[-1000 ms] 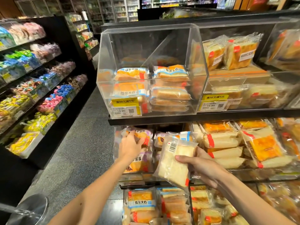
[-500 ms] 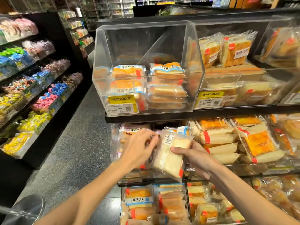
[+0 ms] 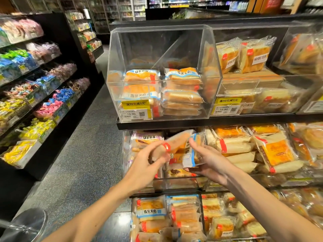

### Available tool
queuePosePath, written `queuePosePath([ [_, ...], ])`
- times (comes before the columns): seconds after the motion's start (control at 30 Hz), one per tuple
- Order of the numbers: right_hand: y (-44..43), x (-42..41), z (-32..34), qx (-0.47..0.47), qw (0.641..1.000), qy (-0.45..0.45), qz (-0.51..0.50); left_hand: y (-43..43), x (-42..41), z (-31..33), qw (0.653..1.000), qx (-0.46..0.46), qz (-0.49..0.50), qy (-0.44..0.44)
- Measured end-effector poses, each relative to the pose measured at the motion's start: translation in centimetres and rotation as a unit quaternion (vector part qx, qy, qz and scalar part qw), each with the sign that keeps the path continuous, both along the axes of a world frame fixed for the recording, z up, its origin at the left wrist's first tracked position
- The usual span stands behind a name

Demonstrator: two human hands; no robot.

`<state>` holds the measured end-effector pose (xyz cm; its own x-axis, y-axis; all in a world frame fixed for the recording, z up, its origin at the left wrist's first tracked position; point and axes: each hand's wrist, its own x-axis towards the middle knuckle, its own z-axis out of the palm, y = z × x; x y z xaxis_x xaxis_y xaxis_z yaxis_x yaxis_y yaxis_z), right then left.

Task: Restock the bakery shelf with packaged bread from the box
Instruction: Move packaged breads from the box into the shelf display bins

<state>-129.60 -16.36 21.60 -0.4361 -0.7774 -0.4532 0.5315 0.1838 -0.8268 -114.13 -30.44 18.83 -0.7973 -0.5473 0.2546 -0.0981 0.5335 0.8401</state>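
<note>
Left hand (image 3: 148, 165) grips a red-tabbed, clear-wrapped tan bread packet (image 3: 176, 141), its long axis slanting up-right toward the black shelf ledge (image 3: 244, 119). Right hand (image 3: 211, 161) clasps a blue-edged clear bread packet (image 3: 191, 152) just beside it.

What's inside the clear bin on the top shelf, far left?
The clear bin holds two stacks of packaged bread; price tags hide the left stack's bottom.

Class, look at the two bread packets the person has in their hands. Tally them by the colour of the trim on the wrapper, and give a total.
Red-tabbed packet: 1, held in the left hand
Blue-trimmed packet: 1, held in the right hand
Total: 2
</note>
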Motion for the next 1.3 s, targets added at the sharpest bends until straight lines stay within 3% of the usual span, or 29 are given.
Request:
queuePosePath([
  [0.1, 0.8, 0.0, 0.4, -0.016, 1.0, 0.009, 0.005, 0.1, 0.5, 1.3, 0.989, 0.132, 0.042, 0.042],
  [0.2, 1.7, -0.1, 1.9, -0.052, 0.998, 0.041, 0.021, -0.2, 0.9, 2.7, 0.958, 0.264, 0.063, 0.095],
  [0.27, 2.1, -0.3, 3.5, -0.081, 0.992, 0.087, 0.033, -0.3, 1.1, 4.1, 0.941, 0.305, 0.063, 0.131],
  [0.4, 1.9, -0.8, 7.2, -0.133, 0.974, 0.174, 0.065, -0.6, 1.8, 7.8, 0.95, 0.27, 0.049, 0.152],
  [0.6, -1.9, -4.0, 15.1, -0.153, 0.939, 0.306, 0.033, -5.1, 2.6, 14.9, 0.968, 0.123, 0.09, 0.198],
  [0.7, -5.4, -6.7, 19.5, -0.145, 0.889, 0.434, -0.02, -7.7, 3.1, 18.2, 0.957, 0.102, 0.116, 0.245],
  [0.77, -8.2, -8.1, 21.7, -0.127, 0.829, 0.545, -0.015, -9.0, 3.4, 19.9, 0.95, 0.094, 0.131, 0.266],
  [0.87, -13.1, -9.1, 22.7, -0.055, 0.721, 0.69, 0.036, -10.1, 3.5, 21.2, 0.948, 0.092, 0.137, 0.271],
  [0.97, -17.7, -8.5, 21.2, 0.012, 0.666, 0.733, 0.138, -10.9, 3.2, 21.5, 0.946, 0.114, 0.142, 0.268],
  [1.1, -22.0, -8.7, 18.4, 0.044, 0.688, 0.669, 0.277, -12.0, 2.9, 21.3, 0.945, 0.143, 0.138, 0.259],
  [1.3, -25.1, -8.9, 16.5, 0.064, 0.755, 0.549, 0.354, -12.9, 2.3, 21.3, 0.954, 0.156, 0.113, 0.229],
])
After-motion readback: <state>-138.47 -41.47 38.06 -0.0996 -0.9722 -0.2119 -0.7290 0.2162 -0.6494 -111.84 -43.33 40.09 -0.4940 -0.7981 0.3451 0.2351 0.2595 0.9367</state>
